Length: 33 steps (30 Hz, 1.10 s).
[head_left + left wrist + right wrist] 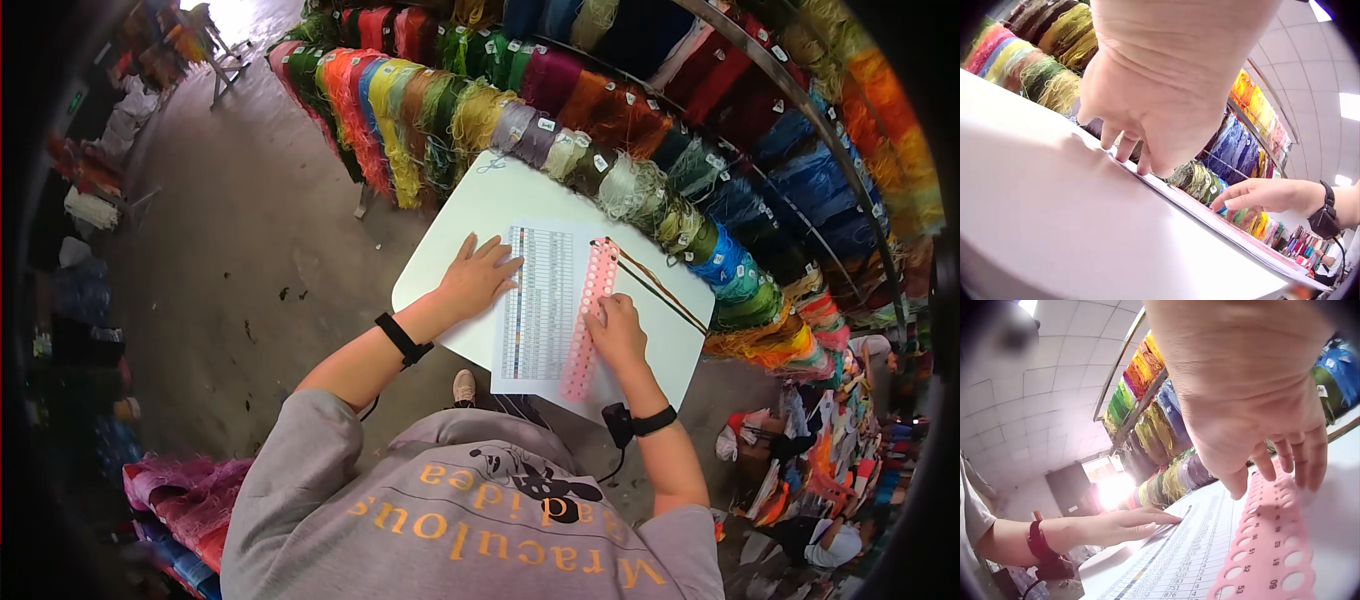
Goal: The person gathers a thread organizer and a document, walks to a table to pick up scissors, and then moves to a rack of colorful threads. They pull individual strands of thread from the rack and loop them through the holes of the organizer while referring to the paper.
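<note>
A printed sheet (545, 310) with a table of numbers and a column of colour swatches lies on a white board (660, 370). My left hand (477, 278) rests on the sheet's left edge, its fingers stretched out. Along the sheet's right side lies a pink thread card (579, 362) with numbered holes down both edges. My right hand (618, 330) is over the card's middle, and in the right wrist view its loosely bent fingers (1300, 462) reach down to it. Brown and dark thread strands (655, 292) trail from the card's far end across the board.
Racks of labelled, coloured yarn skeins (540, 130) curve along the board's far and right sides. Metal rails (790, 90) run above them. Grey floor (250, 250) lies to the left. Pink and purple yarn (190, 495) is at the lower left. Another person (835, 540) is at the lower right.
</note>
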Available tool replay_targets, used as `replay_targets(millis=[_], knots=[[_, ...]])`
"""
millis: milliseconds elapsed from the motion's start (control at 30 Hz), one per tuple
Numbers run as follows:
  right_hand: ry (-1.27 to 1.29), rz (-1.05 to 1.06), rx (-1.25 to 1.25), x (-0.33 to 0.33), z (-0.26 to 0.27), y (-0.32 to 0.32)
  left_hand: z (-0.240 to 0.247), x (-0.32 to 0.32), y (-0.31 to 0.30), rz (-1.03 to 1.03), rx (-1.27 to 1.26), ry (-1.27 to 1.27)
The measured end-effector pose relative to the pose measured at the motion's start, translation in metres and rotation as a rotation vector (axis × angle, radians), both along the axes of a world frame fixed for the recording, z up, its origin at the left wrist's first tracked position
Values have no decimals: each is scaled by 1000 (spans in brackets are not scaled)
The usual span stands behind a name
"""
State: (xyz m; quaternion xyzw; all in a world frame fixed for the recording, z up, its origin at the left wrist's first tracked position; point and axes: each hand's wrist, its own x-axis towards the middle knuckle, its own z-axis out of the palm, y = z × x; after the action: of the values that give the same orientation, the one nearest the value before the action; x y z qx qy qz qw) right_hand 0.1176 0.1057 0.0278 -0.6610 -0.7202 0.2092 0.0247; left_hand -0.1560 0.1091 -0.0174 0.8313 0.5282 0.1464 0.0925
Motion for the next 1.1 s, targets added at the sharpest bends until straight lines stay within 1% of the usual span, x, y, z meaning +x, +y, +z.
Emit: replay_targets(millis=[33, 100, 133, 200, 300, 367, 500, 567, 600, 667, 700, 800, 833, 900, 1033, 1100], knots=[[3, -4, -3, 3, -4, -1, 1, 1, 2, 9, -4, 1], [38, 160, 108, 8, -13, -2, 3, 3, 9, 15, -4, 7], [42, 158, 109, 10, -17, -4, 3, 4, 11, 10, 9, 7], [-6, 228, 178, 13, -21, -6, 7, 6, 15, 4, 24, 11], [24, 241, 181, 16, -22, -6, 14, 8, 21, -3, 3, 11], [31, 250, 194, 17, -23, -5, 18, 10, 32, 31, -52, 37], [37, 285, 248, 20, -25, -6, 22, 16, 68, 82, 0, -4], [44, 299, 275, 22, -27, -5, 27, 20, 88, 211, -11, -201], [51, 312, 299, 23, -28, -5, 29, 21, 98, 215, -6, -199], [54, 321, 307, 24, -27, -5, 31, 23, 115, 352, 24, -365], [52, 325, 310, 24, -27, -5, 32, 23, 123, 356, 30, -359], [69, 323, 303, 25, -26, -5, 31, 21, 149, 528, 81, -463], [73, 324, 307, 25, -26, -5, 29, 20, 155, 529, 86, -459], [70, 333, 318, 25, -26, -5, 31, 19, 162, 666, 100, -522], [87, 334, 326, 27, -26, -4, 36, 24, 167, 704, 98, -576], [101, 343, 332, 27, -28, -4, 38, 30, 168, 638, 105, -661]])
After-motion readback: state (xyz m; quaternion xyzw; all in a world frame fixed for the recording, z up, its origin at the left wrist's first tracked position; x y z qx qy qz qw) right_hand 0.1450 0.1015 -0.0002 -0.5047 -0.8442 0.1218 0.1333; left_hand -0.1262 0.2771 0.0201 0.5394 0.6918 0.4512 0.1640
